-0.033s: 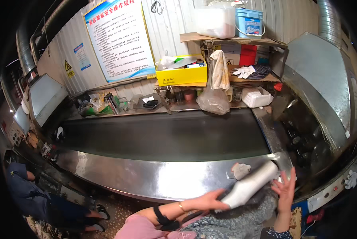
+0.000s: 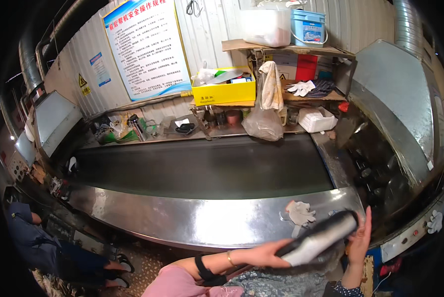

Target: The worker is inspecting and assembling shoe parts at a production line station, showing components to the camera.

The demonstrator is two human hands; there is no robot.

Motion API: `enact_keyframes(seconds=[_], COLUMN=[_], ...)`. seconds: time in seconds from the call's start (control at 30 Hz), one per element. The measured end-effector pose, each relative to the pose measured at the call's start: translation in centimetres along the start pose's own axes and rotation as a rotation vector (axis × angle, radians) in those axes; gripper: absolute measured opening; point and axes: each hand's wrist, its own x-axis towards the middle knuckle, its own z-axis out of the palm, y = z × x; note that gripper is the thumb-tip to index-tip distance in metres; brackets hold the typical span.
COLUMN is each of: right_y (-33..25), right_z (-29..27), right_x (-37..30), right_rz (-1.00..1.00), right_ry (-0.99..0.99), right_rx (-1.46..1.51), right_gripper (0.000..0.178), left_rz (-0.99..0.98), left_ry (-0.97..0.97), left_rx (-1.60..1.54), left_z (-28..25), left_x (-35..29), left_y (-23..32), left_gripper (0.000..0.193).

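A shoe with a white underside and a black edge lies slantwise across the front of my body, blurred by motion. My left hand is closed around its lower left end. By the upper right end is my right hand, its fingers stretched out and pointing up; whether it touches the shoe I cannot tell. Just beyond the shoe, a whitish work glove rests on the shiny metal ledge.
A dark conveyor belt runs behind the ledge. Metal-hooded machines stand at the right and left. Behind the belt are a yellow box, a hanging plastic bag and a white container. Another person stands at far left.
The shoe has rolled over a little, so more of its black edge shows, and its far end has shifted right. My right hand's fingers are less spread. More of the glove is visible.
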Motion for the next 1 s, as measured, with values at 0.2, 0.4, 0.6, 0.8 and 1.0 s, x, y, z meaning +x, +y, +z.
enact_keyframes(seconds=[0.2, 0.4, 0.6, 0.8, 1.0], right_y=[1.7, -3.6, -1.4, 4.8, 5.8], right_z=[-6.8, -4.3, -5.9, -1.5, -6.4], right_x=[-6.1, -5.6, -6.8, -17.1, -12.1], right_rz=[-0.293, -0.279, -0.128, 0.302, 0.41], right_ry=[-0.054, -0.218, -0.204, 0.204, 0.19], right_rx=[-0.531, -0.701, -0.562, -0.244, 0.056], right_gripper=[0.046, 0.046, 0.047, 0.042, 0.036], left_rz=[0.145, 0.081, 0.103, 0.345, 0.046], left_ry=[-0.15, 0.074, 0.201, 0.08, 0.091], left_rx=[-0.204, -0.298, -0.448, 0.293, -0.204], left_z=[6.4, 11.4, 13.1, 10.3, 9.2], left_x=[11.3, 16.3, 14.7, 14.2, 17.7], left_y=[0.3, 1.8, 2.9, 3.8, 4.1], left_gripper=[0.075, 0.045, 0.038, 0.049, 0.045])
